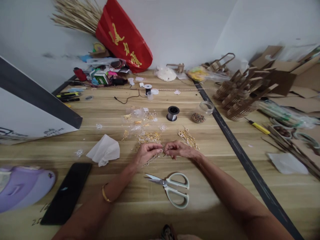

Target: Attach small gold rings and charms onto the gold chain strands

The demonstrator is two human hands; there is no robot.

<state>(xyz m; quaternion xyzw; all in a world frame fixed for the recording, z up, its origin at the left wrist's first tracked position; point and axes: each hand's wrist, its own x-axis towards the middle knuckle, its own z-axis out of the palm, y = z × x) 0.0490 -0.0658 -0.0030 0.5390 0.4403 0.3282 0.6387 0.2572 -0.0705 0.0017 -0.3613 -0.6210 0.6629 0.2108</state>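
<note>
My left hand [148, 154] is pinched round a small ring [161, 150] over the middle of the table. Close to its right, my right hand [178, 149] has its fingers pressed together by the ring; what they hold is too small to make out. A silvery chain [152, 160] lies under my left fingers. Just beyond the hands is a pile of small gold-coloured pieces [150, 137], and gold chains with rings [188, 138] lie to the right of it. Scissors [163, 182] with pale handles rest nearer to me, blades partly apart.
A wire spool [172, 113] and a jar of beads [199, 117] stand behind the hands. A white cloth [105, 150] and a black phone [66, 193] lie left. Small woven baskets [235, 106] and a yellow-handled tool [260, 128] are right.
</note>
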